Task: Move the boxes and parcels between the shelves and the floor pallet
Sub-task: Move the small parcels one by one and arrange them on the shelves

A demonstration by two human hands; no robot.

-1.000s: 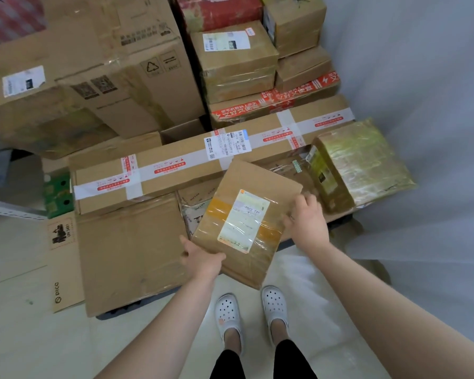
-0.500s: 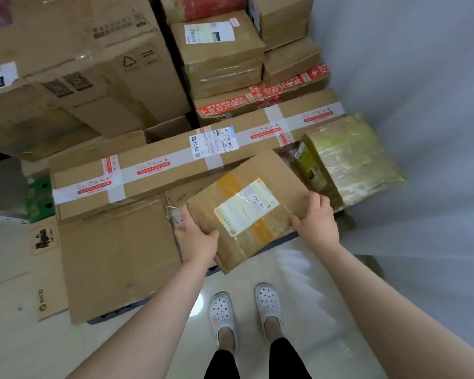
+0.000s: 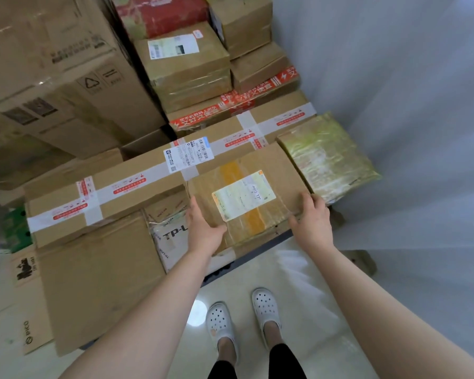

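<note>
So the count: one parcel [image 3: 246, 198] being handled, a flat brown one with one pale label and an orange tape stripe, and two hands on it. The left hand [image 3: 205, 231] grasps the near left corner with the thumb over the top, and the right hand [image 3: 311, 222] has its fingers curled over the right edge. The parcel sits level at the front of the stack above the dark pallet edge [image 3: 219, 270], on top of one white TP-Link box [image 3: 173, 236], with its far edge against one long box [image 3: 137, 187] crossed with white and red tape. It's just beside one shiny green-wrapped parcel [image 3: 329, 157]. Behind those there's one big carton [image 3: 52, 77] on the left, one labelled box [image 3: 186, 61] and one red box [image 3: 162, 15] above it. Two white clogs [image 3: 220, 324] stand on the floor. Compared with a second ago, the parcel was tipped up in the air in front of the stack, out over the floor, with its label running lengthwise toward the person. Now it's turned sideways, flat, and further in among the boxes. Both hands have stayed on it the whole time.
</note>
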